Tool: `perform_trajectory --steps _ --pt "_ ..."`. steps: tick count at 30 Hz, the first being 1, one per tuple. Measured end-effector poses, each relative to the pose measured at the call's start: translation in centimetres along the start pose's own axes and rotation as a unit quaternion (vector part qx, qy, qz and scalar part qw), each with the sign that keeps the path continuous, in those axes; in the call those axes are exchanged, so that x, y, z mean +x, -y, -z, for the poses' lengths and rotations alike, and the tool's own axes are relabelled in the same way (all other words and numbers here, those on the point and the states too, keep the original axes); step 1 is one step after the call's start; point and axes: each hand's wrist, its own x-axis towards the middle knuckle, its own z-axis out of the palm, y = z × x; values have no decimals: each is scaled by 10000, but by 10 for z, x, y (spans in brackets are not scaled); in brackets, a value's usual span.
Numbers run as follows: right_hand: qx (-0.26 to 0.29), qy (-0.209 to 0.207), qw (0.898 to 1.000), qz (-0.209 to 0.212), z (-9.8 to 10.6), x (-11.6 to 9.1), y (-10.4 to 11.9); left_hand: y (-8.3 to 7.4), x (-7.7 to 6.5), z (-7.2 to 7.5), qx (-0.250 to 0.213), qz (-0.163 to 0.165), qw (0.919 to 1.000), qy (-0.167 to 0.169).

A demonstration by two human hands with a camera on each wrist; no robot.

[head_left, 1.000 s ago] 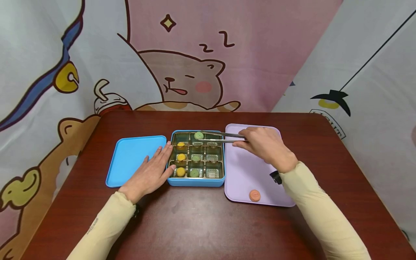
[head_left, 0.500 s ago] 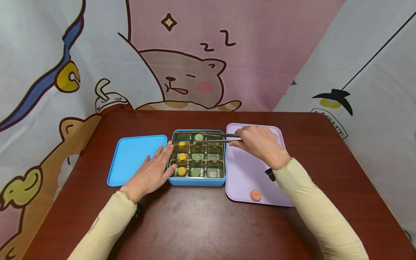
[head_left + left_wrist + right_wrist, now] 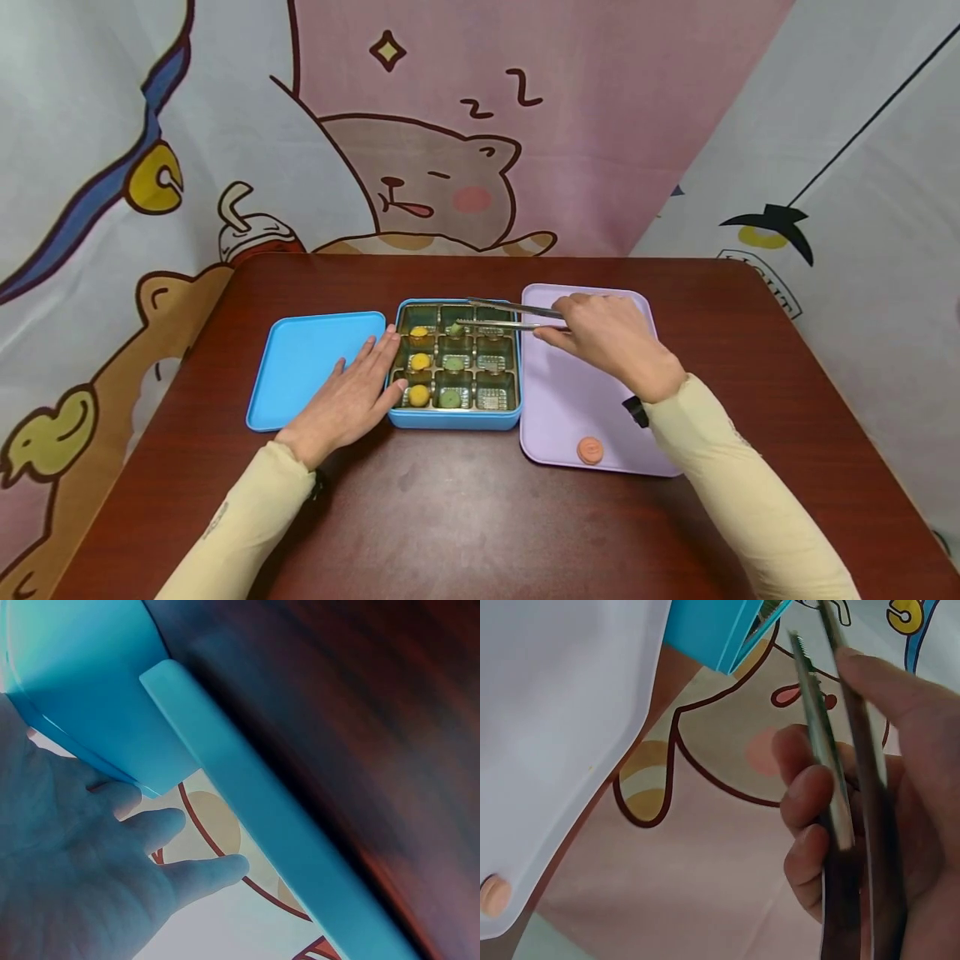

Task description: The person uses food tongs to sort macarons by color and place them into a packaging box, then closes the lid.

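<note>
My right hand [image 3: 611,337] holds metal tongs [image 3: 836,750], whose parted tips reach over the back row of a blue box [image 3: 453,420]. Nothing sits between the tips. Inside the box, a gold divided insert holds a yellow piece [image 3: 420,362] in each left compartment. Green pieces [image 3: 450,399] lie in the middle column; the rearmost is partly hidden by the tongs. The right column's compartments hold no pieces. My left hand [image 3: 345,400] rests against the box's left side with straight fingers, also seen in the left wrist view beside the blue wall.
A lilac tray [image 3: 577,408] stands right of the box, with one orange round piece [image 3: 590,451] near its front edge. To the left lies a blue lid [image 3: 300,358], partly under my left forearm's reach. A patterned cloth hangs behind the brown table [image 3: 450,517].
The tongs' tips have spread and risen off the rear green piece, which now sits lower in the back middle compartment. My left hand has stayed at the box.
</note>
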Motion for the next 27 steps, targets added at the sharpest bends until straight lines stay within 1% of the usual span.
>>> perform_trajectory --steps 3,7,12,15,18,21,24,27 --pt "86 -237 9997 -25 2 -9 -4 0 0 0 -35 3 10000 -3" --pt "226 -297 9992 -165 6 -23 -7 0 -1 1 -43 -2 10000 -23" --pt "357 -83 9980 -515 13 -43 -10 0 -1 0 -22 -6 10000 -45" --pt "487 18 9969 -623 15 -57 -13 0 -1 -1 -30 4 10000 -40" --pt "574 -67 9966 -588 14 -72 -17 0 -1 -2 -46 3 10000 -15" --pt "532 -275 9971 -477 11 -85 -20 1 -1 -1 -68 -3 10000 -4" --pt "473 -458 9972 -359 9 -93 -23 1 -1 -1 -90 -17 10000 -16" --pt "508 -501 9971 -254 9 -94 -24 1 -1 -1 -108 -37 9999 -24"
